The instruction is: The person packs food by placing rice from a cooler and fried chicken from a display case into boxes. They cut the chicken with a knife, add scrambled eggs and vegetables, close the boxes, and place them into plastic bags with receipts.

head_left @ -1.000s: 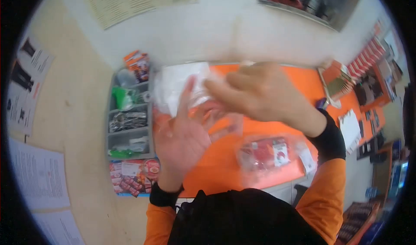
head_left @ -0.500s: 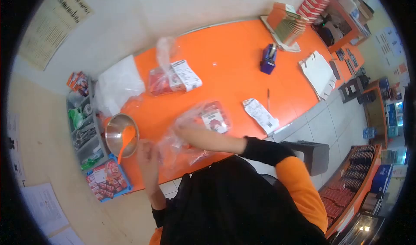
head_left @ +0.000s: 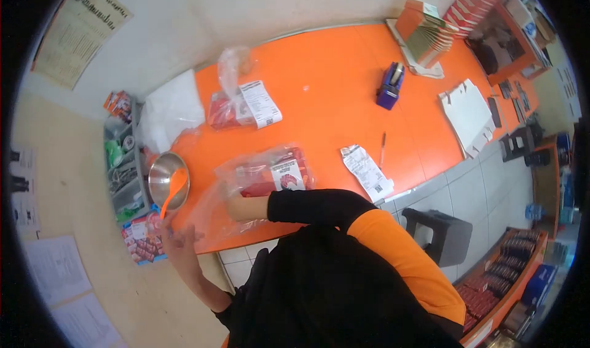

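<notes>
A clear plastic bag (head_left: 206,216) lies near the front edge of the orange table, around a red package with a white label (head_left: 287,174). My right hand (head_left: 241,206) is closed on the bag, left of the package; its fingertips are blurred and partly hidden by the film. At the table's left front corner, my left hand (head_left: 178,242) is raised with its fingers apart, holding nothing, near the loose end of the bag. Just beyond it stands a metal bowl (head_left: 158,179), with an orange spoon (head_left: 176,183) lying across it.
Farther back sits another bagged red package (head_left: 222,111) with a paper slip (head_left: 261,104). A grey organizer (head_left: 127,191) and a picture box (head_left: 142,240) line the left edge. To the right are a receipt (head_left: 367,171), a pen (head_left: 383,150), a tape dispenser (head_left: 389,88) and a stool (head_left: 437,237).
My right hand has moved left off the package, along the bag. The left hand has moved down and left, and its fingers have spread. The view has shifted slightly.
</notes>
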`<state>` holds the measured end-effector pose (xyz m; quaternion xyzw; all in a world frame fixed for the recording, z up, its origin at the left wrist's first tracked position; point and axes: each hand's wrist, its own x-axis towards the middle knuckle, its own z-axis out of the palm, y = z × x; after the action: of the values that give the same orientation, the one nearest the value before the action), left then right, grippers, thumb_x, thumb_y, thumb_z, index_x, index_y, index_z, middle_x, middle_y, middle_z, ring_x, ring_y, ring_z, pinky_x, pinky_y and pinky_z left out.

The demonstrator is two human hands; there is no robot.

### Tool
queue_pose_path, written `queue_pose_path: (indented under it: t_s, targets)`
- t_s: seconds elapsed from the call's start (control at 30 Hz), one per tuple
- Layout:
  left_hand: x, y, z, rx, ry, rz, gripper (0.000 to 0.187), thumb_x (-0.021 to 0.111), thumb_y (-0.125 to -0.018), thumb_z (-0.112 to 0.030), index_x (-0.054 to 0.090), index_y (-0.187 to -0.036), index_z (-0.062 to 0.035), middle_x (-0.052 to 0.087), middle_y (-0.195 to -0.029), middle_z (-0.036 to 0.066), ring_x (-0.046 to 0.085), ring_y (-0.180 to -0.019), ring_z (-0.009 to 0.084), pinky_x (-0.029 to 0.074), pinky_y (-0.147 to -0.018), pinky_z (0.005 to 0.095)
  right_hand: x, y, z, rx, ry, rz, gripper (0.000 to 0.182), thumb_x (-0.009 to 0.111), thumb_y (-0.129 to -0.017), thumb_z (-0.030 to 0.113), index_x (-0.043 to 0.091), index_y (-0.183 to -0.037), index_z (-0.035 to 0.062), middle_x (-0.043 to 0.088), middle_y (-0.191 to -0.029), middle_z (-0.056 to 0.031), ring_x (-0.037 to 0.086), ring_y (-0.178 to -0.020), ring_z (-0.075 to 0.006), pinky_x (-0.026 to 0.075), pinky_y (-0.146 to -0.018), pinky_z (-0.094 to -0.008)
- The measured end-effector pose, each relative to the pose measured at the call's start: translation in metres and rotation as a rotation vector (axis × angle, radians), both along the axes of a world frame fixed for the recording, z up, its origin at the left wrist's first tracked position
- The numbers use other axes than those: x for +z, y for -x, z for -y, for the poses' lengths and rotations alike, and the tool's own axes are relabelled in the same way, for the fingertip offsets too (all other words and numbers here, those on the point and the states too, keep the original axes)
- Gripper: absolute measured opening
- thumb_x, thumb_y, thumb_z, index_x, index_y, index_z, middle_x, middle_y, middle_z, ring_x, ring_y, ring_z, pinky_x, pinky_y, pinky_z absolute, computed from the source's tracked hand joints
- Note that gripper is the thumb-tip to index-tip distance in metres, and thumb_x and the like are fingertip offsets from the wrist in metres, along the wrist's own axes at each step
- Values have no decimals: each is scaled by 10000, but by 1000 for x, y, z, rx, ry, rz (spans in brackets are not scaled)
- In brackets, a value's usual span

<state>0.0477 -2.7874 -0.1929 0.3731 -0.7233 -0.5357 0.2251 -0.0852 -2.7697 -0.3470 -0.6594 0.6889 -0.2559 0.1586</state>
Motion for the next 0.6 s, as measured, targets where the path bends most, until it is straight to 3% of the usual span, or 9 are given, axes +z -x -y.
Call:
queue_pose_path:
  t_s: [0.1,0.2,0.23,0.33,0.37,0.43,0.5,0.53,0.6]
  targets:
    - [2,1,-2,137,-454,-519,615,590,-769,30,310,-1307,-74,512,-1085,96,547,-864,128,452,-654,219,28,22,-26,-5,23,-7,252,513,-808,296,569,-887,63,570,-762,-96,547,-741,-230,369,-839,-385]
    - [30,24,-18,-3,-261,-418,697,606,-751,44,244,-1334,-73,527,-1032,93,556,-831,126,468,-708,237,86,66,-86,-37,-13,-112,265,509,-813,318,578,-867,68,565,-728,-99,541,-724,-231,347,-868,-394]
    - [33,27,-20,55,-115,-319,695,605,-737,73,253,-1319,-66,570,-875,86,572,-709,125,491,-675,239,108,81,-109,-44,-45,-173,270,507,-814,325,581,-861,70,563,-717,-100,539,-718,-232,340,-877,-398]
    - [41,28,-16,229,137,-244,629,583,-730,100,300,-1272,-50,573,-703,61,565,-592,121,497,-597,238,179,115,-178,45,-309,-492,286,503,-819,347,589,-841,76,558,-683,-103,533,-701,-233,317,-906,-407]
    - [47,33,-20,289,116,-278,563,571,-701,126,342,-1190,-33,547,-612,45,540,-526,117,463,-505,220,200,120,-189,137,-416,-594,265,522,-809,325,590,-854,73,564,-696,-100,534,-760,-219,305,-936,-411]
    - [52,35,-28,214,38,-315,551,578,-684,126,345,-1159,-30,542,-613,43,535,-532,118,450,-519,210,227,124,-215,359,-520,-804,216,566,-786,271,596,-868,73,582,-735,-90,537,-889,-191,273,-997,-422]
    - [48,39,-41,115,-11,-437,520,588,-673,102,343,-1116,-20,540,-628,47,521,-550,123,431,-538,214,233,134,-231,364,-140,-814,236,576,-800,287,610,-838,56,582,-849,-84,501,-1015,-203,279,-1003,-403]
    - [37,38,-46,78,106,-469,528,620,-680,55,347,-1126,-23,557,-683,67,540,-628,151,443,-573,250,231,138,-240,355,47,-807,250,581,-808,294,617,-823,47,583,-906,-81,483,-1079,-209,282,-1006,-394]
    - [1,28,-54,4,335,-535,560,685,-694,-40,355,-1146,-28,591,-793,107,579,-784,208,468,-641,323,183,147,-270,107,293,-612,453,670,-724,338,554,-1028,23,451,-1149,-157,382,-1190,-278,259,-1020,-417]
